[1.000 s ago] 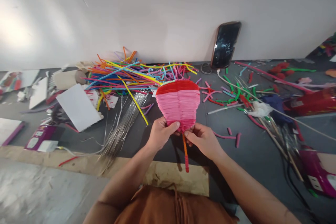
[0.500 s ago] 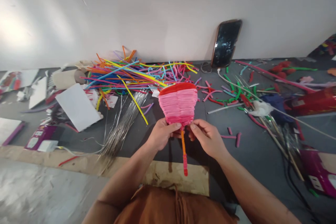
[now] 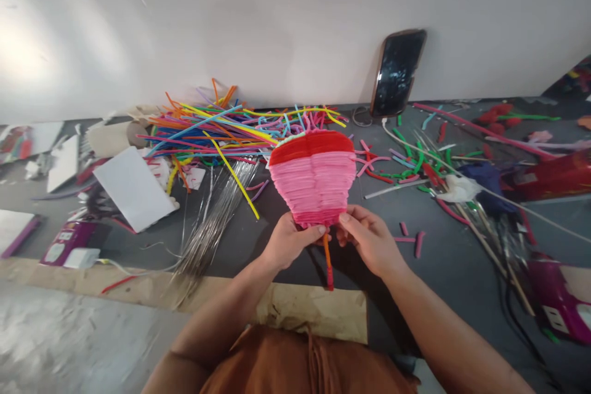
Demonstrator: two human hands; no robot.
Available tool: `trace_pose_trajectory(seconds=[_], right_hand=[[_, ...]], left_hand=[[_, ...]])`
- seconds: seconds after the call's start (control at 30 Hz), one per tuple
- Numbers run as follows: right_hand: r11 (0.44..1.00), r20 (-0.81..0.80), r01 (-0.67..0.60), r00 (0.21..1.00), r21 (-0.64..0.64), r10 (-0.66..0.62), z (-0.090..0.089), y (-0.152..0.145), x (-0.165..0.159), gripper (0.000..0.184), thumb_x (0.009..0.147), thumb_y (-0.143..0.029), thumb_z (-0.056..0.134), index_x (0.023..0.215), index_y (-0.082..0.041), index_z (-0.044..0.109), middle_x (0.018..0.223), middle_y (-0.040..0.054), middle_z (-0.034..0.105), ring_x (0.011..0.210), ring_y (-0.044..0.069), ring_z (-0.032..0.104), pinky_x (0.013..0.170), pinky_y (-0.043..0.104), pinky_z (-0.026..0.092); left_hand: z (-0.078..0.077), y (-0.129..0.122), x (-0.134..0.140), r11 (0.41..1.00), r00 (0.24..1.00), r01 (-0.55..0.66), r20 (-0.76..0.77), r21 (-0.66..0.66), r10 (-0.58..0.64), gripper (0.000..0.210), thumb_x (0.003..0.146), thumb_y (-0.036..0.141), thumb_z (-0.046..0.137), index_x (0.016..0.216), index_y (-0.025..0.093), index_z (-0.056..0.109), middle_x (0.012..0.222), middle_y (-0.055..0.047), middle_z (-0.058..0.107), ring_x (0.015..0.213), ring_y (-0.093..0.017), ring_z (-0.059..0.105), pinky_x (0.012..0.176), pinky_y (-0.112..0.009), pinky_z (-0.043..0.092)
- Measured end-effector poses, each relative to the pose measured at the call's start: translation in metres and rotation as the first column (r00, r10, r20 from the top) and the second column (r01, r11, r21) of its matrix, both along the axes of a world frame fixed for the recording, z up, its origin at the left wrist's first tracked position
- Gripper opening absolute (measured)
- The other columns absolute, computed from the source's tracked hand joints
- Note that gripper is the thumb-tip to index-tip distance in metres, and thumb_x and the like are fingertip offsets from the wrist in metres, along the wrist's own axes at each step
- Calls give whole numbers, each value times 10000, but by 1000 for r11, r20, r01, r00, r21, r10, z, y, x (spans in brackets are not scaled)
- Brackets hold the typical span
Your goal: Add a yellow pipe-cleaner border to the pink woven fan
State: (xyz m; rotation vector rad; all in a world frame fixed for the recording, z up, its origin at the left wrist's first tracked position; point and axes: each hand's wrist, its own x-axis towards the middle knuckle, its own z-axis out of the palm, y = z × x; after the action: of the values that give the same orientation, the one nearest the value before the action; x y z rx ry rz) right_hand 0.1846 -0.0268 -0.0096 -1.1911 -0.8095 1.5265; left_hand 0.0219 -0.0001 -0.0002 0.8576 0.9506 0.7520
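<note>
A fan-shaped pipe-cleaner piece, pink with a red band near its top, is held up in front of me. Its thin stem, orange with a pinkish-red end, points down toward me. My left hand grips the lower left edge near the stem, the thumb lying across the front. At the lower right edge, my right hand pinches the piece between thumb and fingers. Some fingertips of both hands are hidden behind it.
Behind the piece lies a heap of colourful pipe cleaners. A bundle of thin wires lies left, beside a white card. A phone leans on the wall, its cable running right. Short pink cuttings lie right.
The fan-shaped piece has tilted so its face shows larger, with more of the red top and a pale-and-pink upper edge visible. The stem looks shorter. Both hands keep hold.
</note>
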Motion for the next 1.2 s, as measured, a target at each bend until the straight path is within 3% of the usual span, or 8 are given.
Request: trace_pose_trajectory(seconds=[0.07, 0.17, 0.57, 0.77, 0.93, 1.0, 1.1, 1.2], right_hand=[[998, -32, -59, 998, -15, 59, -2, 1, -1, 218, 777, -388, 659, 769, -173, 622, 550, -36, 544, 476, 84, 483, 461, 219, 407], [999, -29, -39, 999, -28, 38, -3, 1, -5, 182, 711, -344, 698, 712, -176, 626, 547, -39, 554, 465, 82, 471, 439, 215, 377], [996, -186, 2, 982, -85, -18, -3, 2, -10, 156, 680, -312, 728, 750, -198, 647, 577, -35, 590, 496, 93, 504, 477, 225, 398], [992, -230, 59, 969, -112, -84, -6, 1, -13, 86, 656, -217, 684, 708, -205, 616, 537, -67, 550, 467, 78, 475, 463, 205, 383], [999, -157, -14, 988, -31, 9, -5, 3, -5, 141, 743, -305, 678, 827, -200, 635, 671, -28, 613, 542, 91, 547, 521, 225, 457], [998, -73, 63, 996, 30, -61, -3, 4, 0, 180, 749, -330, 686, 865, -204, 628, 730, -16, 626, 542, 92, 559, 531, 241, 482], [953, 167, 177, 961, 246, -222, 0, 3, 5, 163, 750, -287, 696, 880, -216, 627, 794, 3, 645, 613, 117, 604, 598, 264, 521], [884, 384, 78, 881, 461, -278, 3, 0, 6, 102, 778, -231, 672, 878, -227, 651, 867, 32, 673, 763, 154, 642, 688, 283, 539]], left_hand=[[1, -1, 2, 998, 999, 53, 11, 14, -53, 258, 706, 338, 749, 817, 114, 685, 703, -36, 693, 648, -150, 655, 623, -254, 524], [0, -4, 6, 997, 997, 77, 9, 8, -77, 261, 721, 347, 732, 815, 110, 681, 691, -43, 697, 651, -155, 662, 596, -239, 521], [-8, -5, 7, 998, 999, -21, 41, -53, 23, 254, 694, 331, 759, 813, 115, 695, 698, -46, 705, 621, -144, 664, 547, -219, 537], [-8, -11, 13, 994, 993, -95, 64, -49, 99, 259, 653, 319, 790, 779, 113, 694, 685, -38, 702, 590, -135, 654, 542, -225, 544], [-3, -3, 8, 988, 993, -107, 43, -116, 112, 269, 624, 309, 802, 766, 108, 693, 653, -33, 688, 580, -152, 662, 520, -230, 546], [2, 1, 4, 976, 987, -146, 44, -165, 155, 271, 593, 298, 816, 735, 107, 686, 641, -26, 676, 573, -157, 664, 498, -228, 545], [7, 5, -1, 965, 985, -130, 83, -228, 153, 267, 578, 285, 821, 715, 105, 679, 642, -24, 665, 569, -158, 665, 479, -223, 543], [10, 4, -2, 960, 988, -68, 114, -272, 102, 262, 582, 277, 819, 705, 97, 672, 638, -27, 656, 563, -150, 660, 476, -215, 541]])
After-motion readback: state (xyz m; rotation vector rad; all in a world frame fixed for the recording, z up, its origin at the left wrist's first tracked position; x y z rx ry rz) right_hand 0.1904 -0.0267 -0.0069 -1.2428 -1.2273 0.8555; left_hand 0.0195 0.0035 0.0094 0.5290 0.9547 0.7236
